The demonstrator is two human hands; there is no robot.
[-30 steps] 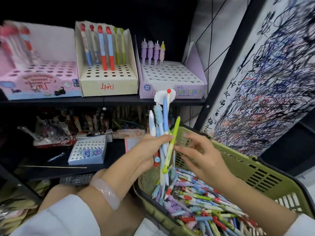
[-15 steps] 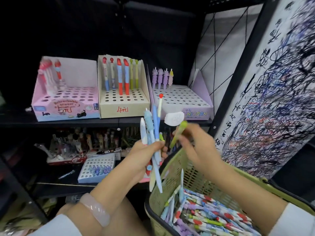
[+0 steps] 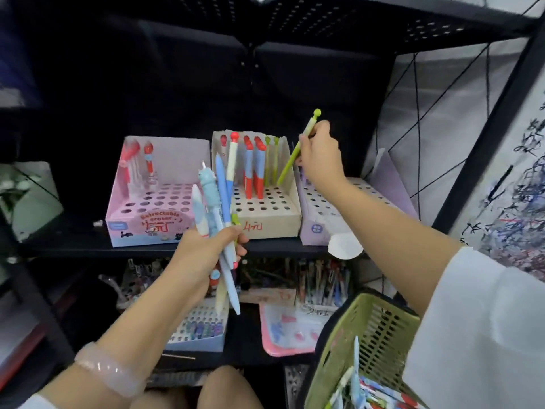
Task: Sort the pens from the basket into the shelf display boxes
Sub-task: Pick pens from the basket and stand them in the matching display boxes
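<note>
Two green pens stand in the beige box [image 3: 265,202]; most holes look empty.
My right hand [image 3: 320,154] pinches a third green pen [image 3: 298,149]; left hand [image 3: 203,249] grips a bunch [image 3: 219,199].

A black metal shelf unit [image 3: 188,250] fills the view, its back dark and dimly lit. Right of it stands a white board [image 3: 522,178] covered in pen scribbles.

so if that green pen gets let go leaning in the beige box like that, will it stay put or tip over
The green pen leans steeply, tip low in the beige box; it would probably tip unless seated in a hole. It looks thin and stiff, likely light, since the right hand pinches it easily.
</note>
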